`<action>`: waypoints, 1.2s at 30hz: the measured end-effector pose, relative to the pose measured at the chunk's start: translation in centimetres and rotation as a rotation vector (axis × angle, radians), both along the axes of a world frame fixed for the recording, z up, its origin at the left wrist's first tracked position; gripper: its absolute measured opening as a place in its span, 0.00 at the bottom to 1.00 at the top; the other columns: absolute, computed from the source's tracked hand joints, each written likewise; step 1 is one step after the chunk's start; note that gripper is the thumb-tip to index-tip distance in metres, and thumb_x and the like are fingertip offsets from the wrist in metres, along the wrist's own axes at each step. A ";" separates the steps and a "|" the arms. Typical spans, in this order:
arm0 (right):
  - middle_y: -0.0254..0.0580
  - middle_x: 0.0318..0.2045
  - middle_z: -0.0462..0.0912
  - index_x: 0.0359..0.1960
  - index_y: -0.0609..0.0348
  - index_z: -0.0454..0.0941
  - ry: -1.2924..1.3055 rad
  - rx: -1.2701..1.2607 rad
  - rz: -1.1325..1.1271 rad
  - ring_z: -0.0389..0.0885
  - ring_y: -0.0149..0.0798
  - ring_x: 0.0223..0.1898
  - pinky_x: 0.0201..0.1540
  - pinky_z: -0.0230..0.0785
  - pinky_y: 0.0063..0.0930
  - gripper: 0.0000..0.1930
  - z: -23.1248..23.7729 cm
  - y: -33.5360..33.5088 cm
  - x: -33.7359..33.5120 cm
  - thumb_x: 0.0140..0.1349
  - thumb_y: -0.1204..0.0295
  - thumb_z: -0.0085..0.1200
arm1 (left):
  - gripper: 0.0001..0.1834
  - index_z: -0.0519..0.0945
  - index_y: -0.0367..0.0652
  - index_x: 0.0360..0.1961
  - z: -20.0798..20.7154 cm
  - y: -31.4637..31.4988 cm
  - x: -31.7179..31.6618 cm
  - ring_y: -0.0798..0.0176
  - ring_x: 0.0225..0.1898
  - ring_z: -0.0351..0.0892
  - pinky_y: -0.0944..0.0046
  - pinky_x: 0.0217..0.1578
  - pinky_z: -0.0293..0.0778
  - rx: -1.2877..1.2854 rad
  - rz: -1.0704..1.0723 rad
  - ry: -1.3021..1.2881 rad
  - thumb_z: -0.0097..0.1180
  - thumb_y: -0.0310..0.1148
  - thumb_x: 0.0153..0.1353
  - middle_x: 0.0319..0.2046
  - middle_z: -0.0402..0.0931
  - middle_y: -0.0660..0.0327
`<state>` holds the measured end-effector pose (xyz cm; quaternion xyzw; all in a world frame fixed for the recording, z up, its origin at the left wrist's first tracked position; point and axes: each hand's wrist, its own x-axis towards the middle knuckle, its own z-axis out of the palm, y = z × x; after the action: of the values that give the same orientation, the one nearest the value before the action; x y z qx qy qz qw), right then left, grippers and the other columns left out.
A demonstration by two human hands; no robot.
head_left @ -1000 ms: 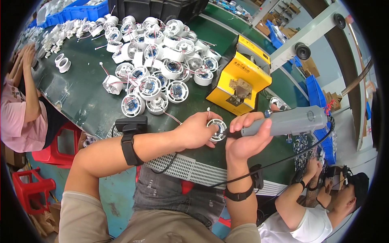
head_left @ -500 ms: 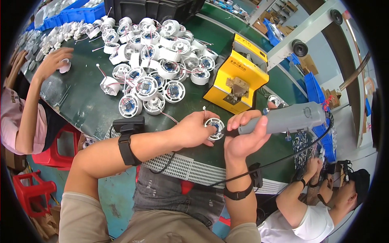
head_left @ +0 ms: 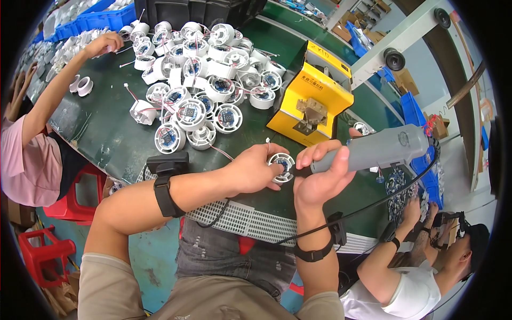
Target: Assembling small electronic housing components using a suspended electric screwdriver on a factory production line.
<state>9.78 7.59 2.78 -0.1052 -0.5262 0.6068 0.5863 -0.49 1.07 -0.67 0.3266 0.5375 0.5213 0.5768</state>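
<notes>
While I look from a distance through the head camera, the round white part, which has a blue circuit board inside, is close to the middle of my view, over the green worktop; all my clock directions are counted from this part. The left hand comes to it from nine o'clock and is clamped on it, with the thumb at its inner side; the right hand is clamped around a grey power tool, whose body points towards three o'clock; the two hands are near each other, but apart. The black tip of the tool reaches the three o'clock rim of the part; if it touches exactly, I cannot tell; a black cable leaves the tool's far end and runs down across the right forearm. At eleven o'clock I see a heap of similar white parts, with thin wires among them; at one o'clock stands a yellow box with a metal block on its near side. Two white rings lie at ten o'clock, and farther off a co-worker's hand is near small white pieces; between six and seven o'clock a perforated strip lies along the near edge; between four and five o'clock another person in white has both arms at the worktop.
</notes>
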 end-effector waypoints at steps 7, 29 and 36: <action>0.38 0.20 0.66 0.59 0.59 0.53 -0.107 0.125 -0.002 0.67 0.31 0.15 0.16 0.65 0.25 0.21 -0.8 0.2 -0.2 0.68 0.65 0.39 | 0.18 0.70 0.29 0.55 0.1 -0.1 -0.1 0.64 0.43 0.78 0.67 0.40 0.83 -0.003 -0.006 0.053 0.48 0.23 0.64 0.45 0.74 0.54; 0.59 0.52 0.77 0.57 0.66 0.70 -1.479 0.182 -0.822 0.75 0.50 0.55 0.57 0.66 0.36 0.37 -2.2 21.7 20.5 0.48 0.57 0.67 | 0.36 0.68 0.42 0.60 6.3 -2.9 -4.6 0.31 0.64 0.53 0.41 0.62 0.56 0.347 0.734 1.778 0.63 0.24 0.46 0.64 0.56 0.41; 0.46 0.39 0.82 0.49 0.64 0.75 -1.105 0.340 -0.765 0.82 0.38 0.40 0.46 0.73 0.31 0.29 -0.3 8.7 16.0 0.42 0.73 0.71 | 0.20 0.74 0.38 0.54 3.4 -2.5 -1.2 0.59 0.50 0.78 0.58 0.50 0.74 0.412 -0.173 0.641 0.58 0.30 0.61 0.45 0.79 0.54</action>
<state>25.76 16.33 2.51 -0.4838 -0.7614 0.1239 0.4134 -1.71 -1.47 2.72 0.6258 0.5452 0.4393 0.3438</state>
